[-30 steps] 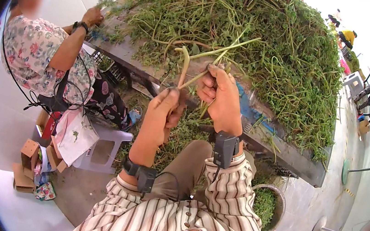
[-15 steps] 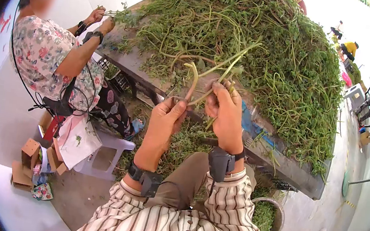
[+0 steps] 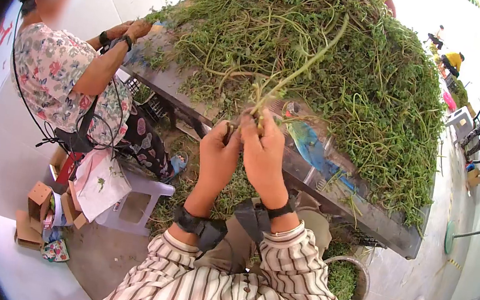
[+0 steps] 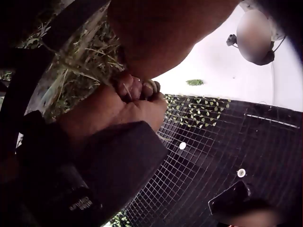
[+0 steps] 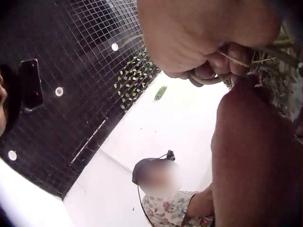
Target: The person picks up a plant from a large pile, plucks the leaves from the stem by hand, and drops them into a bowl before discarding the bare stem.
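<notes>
Both hands meet over the table's near edge in the head view. The right hand [image 3: 264, 156] pinches several green stems [image 3: 307, 65], whose long ends point up and to the right over the heap. Touching it, the left hand [image 3: 217, 158] has its thumb and fingers curled round the stems' lower ends, which the fingers mostly hide. In the right wrist view, thin stems [image 5: 236, 60] pass between the curled fingers of the right hand [image 5: 203, 35]. The left wrist view shows the left hand [image 4: 120, 111] close against the other hand.
A large heap of leafy stems [image 3: 378, 101] covers much of the dark table [image 3: 403, 233]. Blue material [image 3: 312, 150] lies near its front edge. At the left, a person in a flowered shirt [image 3: 52, 70] handles greens. A round tub of greens [image 3: 342, 282] stands below right.
The hands have come together, the right moving left against the left hand. The long stem has swung more upright, and the thick bent stem piece is no longer visible between them.
</notes>
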`<state>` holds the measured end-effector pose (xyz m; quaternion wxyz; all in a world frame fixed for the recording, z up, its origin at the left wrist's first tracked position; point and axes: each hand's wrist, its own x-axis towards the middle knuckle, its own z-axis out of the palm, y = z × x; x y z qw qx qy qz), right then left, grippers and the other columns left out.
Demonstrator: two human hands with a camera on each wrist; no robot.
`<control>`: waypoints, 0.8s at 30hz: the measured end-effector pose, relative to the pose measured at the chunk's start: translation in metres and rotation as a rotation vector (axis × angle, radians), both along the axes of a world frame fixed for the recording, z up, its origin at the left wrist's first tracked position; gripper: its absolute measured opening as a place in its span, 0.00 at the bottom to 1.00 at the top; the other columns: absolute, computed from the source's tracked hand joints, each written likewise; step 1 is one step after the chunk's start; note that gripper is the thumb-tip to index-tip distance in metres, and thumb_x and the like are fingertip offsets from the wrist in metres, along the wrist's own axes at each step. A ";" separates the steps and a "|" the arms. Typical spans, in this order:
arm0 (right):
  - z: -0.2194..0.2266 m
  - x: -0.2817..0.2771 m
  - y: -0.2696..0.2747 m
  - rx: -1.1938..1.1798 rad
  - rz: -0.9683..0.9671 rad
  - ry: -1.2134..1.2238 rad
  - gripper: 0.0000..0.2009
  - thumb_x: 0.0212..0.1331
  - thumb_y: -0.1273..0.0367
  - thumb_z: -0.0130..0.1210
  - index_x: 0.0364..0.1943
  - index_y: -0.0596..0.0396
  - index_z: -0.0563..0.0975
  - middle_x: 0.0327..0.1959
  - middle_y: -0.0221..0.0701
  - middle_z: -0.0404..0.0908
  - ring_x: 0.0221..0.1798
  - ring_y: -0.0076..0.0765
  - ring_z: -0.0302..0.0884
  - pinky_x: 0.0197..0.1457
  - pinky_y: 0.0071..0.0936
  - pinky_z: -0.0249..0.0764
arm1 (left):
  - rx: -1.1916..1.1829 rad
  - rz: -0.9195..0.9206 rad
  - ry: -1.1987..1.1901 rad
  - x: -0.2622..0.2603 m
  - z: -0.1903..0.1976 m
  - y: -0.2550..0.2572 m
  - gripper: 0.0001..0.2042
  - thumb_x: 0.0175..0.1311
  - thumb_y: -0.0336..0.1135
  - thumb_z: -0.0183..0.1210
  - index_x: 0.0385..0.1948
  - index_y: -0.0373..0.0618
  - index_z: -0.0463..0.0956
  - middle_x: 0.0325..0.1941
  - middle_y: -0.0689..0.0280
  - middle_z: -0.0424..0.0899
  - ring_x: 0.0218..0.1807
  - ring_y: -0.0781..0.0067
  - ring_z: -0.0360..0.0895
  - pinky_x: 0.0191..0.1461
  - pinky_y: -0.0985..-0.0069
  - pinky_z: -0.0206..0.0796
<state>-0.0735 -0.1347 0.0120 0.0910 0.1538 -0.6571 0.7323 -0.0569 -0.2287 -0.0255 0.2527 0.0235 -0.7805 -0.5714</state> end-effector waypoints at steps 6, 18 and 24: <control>0.006 0.000 0.007 -0.184 0.055 -0.129 0.07 0.61 0.68 0.45 0.33 0.59 0.70 0.16 0.21 0.64 0.17 0.12 0.54 0.18 0.15 0.51 | 0.074 -0.009 0.058 -0.002 -0.001 0.002 0.12 0.60 0.33 0.53 0.20 0.37 0.64 0.15 0.70 0.61 0.21 0.84 0.55 0.21 0.80 0.48; 0.010 -0.001 0.014 -0.525 0.370 -0.286 0.11 0.64 0.61 0.41 0.34 0.52 0.70 0.21 0.22 0.69 0.19 0.12 0.57 0.18 0.14 0.50 | 0.657 -0.154 -0.096 0.014 0.027 0.007 0.10 0.64 0.41 0.50 0.29 0.44 0.71 0.16 0.79 0.64 0.15 0.92 0.53 0.17 0.88 0.41; 0.003 -0.002 0.009 -0.638 0.416 -0.418 0.11 0.64 0.62 0.41 0.28 0.51 0.68 0.15 0.18 0.61 0.15 0.11 0.50 0.16 0.11 0.47 | 0.649 -0.227 -0.148 0.021 0.024 0.010 0.09 0.64 0.40 0.49 0.28 0.46 0.70 0.16 0.80 0.64 0.15 0.93 0.52 0.17 0.88 0.40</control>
